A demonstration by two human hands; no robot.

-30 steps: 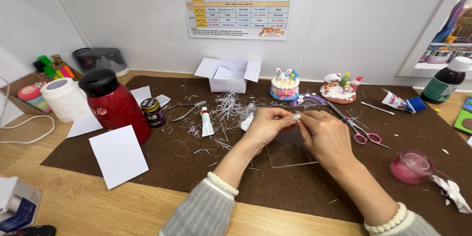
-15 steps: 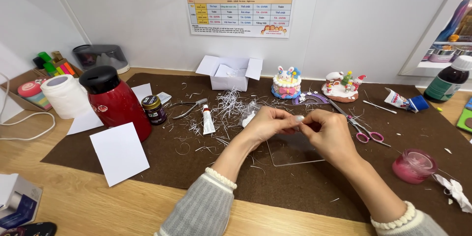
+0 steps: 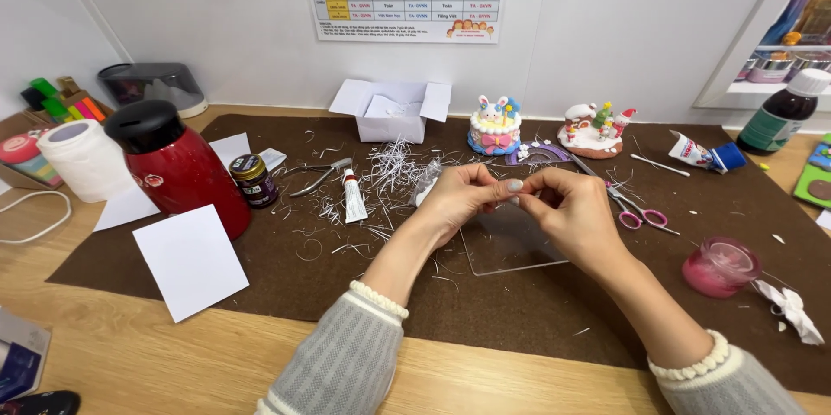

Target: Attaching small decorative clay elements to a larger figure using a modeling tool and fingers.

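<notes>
Brown felt mat [image 3: 519, 311] covers the desk and serves as reference. Above its middle, the left hand [image 3: 459, 199] and right hand [image 3: 571, 212] meet fingertip to fingertip, pinching something too small to identify. Clear plastic sheet [image 3: 511, 246] lies on the mat directly beneath them. Pink scissors [image 3: 636, 212] lie just right of the right hand. Farther back, shredded white paper [image 3: 394, 164], then a small white box [image 3: 394, 112] at the mat's rear edge.
</notes>
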